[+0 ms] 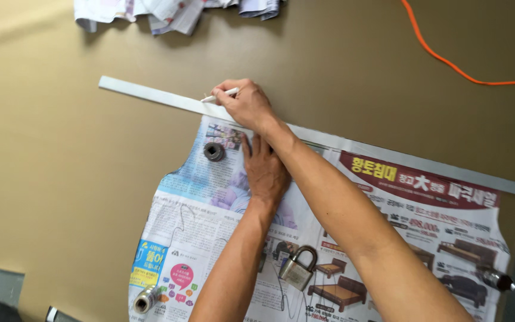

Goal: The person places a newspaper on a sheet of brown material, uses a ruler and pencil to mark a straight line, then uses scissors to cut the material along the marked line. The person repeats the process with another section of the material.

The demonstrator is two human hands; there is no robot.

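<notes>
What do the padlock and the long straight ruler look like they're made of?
The padlock looks like metal: dull silver-grey body, curved shiny shackle. The long ruler seems to be pale grey metal or possibly plastic, flat with a matte finish; the picture leaves that open.

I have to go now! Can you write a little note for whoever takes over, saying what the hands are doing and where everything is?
Right hand: grip closed on a white marker, its tip at the long ruler.
Left hand: flat, pressing the newspaper pattern onto the tan material.
Weights on the paper: round metal weight, padlock, a metal roll at the lower left edge.
Done: pattern laid and weighted, ruler set along its top edge.
Left: I cannot see any drawn line yet.
</notes>
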